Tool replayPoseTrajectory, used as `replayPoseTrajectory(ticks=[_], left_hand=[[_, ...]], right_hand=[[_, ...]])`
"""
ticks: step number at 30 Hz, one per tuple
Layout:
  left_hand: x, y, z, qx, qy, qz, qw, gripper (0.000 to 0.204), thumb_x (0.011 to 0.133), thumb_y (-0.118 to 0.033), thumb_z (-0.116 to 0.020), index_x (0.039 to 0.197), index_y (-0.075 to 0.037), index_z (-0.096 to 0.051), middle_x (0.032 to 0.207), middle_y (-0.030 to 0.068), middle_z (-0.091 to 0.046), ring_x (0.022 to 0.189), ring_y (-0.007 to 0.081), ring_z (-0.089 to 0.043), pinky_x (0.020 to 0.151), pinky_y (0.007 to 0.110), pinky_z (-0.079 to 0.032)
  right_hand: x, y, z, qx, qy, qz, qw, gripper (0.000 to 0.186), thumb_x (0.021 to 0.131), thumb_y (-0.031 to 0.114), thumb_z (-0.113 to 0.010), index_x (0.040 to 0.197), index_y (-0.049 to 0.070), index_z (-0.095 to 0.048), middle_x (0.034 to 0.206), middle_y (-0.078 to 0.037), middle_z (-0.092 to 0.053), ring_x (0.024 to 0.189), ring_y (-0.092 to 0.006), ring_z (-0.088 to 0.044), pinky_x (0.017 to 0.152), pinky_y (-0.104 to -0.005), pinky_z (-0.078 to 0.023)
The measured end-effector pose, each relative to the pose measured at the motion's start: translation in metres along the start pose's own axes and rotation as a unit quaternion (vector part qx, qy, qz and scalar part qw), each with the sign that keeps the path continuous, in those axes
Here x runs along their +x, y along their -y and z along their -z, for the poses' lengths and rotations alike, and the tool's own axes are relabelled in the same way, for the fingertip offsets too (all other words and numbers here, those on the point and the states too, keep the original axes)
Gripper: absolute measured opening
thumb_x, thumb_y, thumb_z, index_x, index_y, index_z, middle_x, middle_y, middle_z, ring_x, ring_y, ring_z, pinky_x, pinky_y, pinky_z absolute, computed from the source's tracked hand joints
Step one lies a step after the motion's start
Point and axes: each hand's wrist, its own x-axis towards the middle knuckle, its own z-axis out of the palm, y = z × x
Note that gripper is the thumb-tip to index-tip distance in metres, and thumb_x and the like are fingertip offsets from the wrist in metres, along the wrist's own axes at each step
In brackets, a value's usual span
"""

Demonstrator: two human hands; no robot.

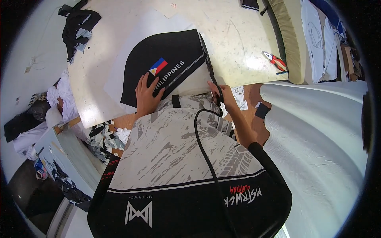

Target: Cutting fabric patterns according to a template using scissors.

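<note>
A black fabric panel (158, 47) with a small blue, red and white flag patch and pale lettering lies near the table's front edge on white paper (115, 87). My left hand (147, 92) rests on the panel's lower left part, fingers apart and pressed flat on it. My right hand (220, 95) is closed on the handles of black scissors (216, 85), whose blades lie along the panel's right edge. A black cord (198, 139) runs down over my grey and black patterned top (158, 142).
The pale table (242, 39) carries red-handled pliers (278, 61) at right and dark garments (77, 27) at back left. A beige padded board (291, 39) stands at right. Fabric scraps (103, 141) litter the floor; white cloth (309, 139) hangs at right, piled bags (31, 123) at left.
</note>
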Motion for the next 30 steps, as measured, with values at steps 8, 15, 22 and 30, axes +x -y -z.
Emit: replayPoseTrajectory(ticks=[8,15,22,30], left_hand=[[0.002,-0.001,0.001,-0.005,0.008,0.005,1.0,0.052,0.09,-0.032,-0.082,0.139,-0.018,-0.07,0.162,0.0191,-0.042,0.151,0.0398,-0.037,0.12,0.055,-0.033],[0.003,-0.001,0.001,-0.009,-0.004,0.002,1.0,0.052,0.09,-0.031,-0.081,0.139,-0.018,-0.07,0.162,0.0188,-0.042,0.15,0.039,-0.038,0.119,0.054,-0.034],[0.004,-0.005,0.003,-0.003,-0.003,0.001,1.0,0.053,0.09,-0.031,-0.081,0.139,-0.018,-0.069,0.161,0.019,-0.043,0.15,0.0393,-0.039,0.118,0.054,-0.035],[0.001,-0.002,0.002,-0.001,-0.008,-0.007,1.0,0.054,0.089,-0.031,-0.082,0.139,-0.017,-0.068,0.161,0.019,-0.044,0.149,0.0405,-0.04,0.118,0.054,-0.035]], right_hand=[[0.015,0.012,-0.004,0.005,0.014,0.013,1.0,0.06,0.086,0.062,-0.079,0.064,0.011,-0.058,0.055,-0.002,-0.056,0.047,-0.0133,-0.056,0.049,-0.0267,-0.044],[0.015,0.012,-0.009,0.013,0.013,0.013,1.0,0.06,0.087,0.061,-0.08,0.063,0.01,-0.057,0.056,-0.001,-0.055,0.047,-0.0138,-0.057,0.05,-0.0275,-0.045],[0.027,0.019,-0.004,0.092,0.054,0.02,0.994,0.059,0.083,0.06,-0.085,0.066,0.011,-0.058,0.058,-0.001,-0.056,0.047,-0.0133,-0.056,0.048,-0.0275,-0.045],[0.03,0.031,-0.01,0.099,0.045,-0.006,0.994,0.057,0.082,0.058,-0.087,0.064,0.013,-0.057,0.058,0.0,-0.054,0.047,-0.0125,-0.055,0.047,-0.0277,-0.045]])
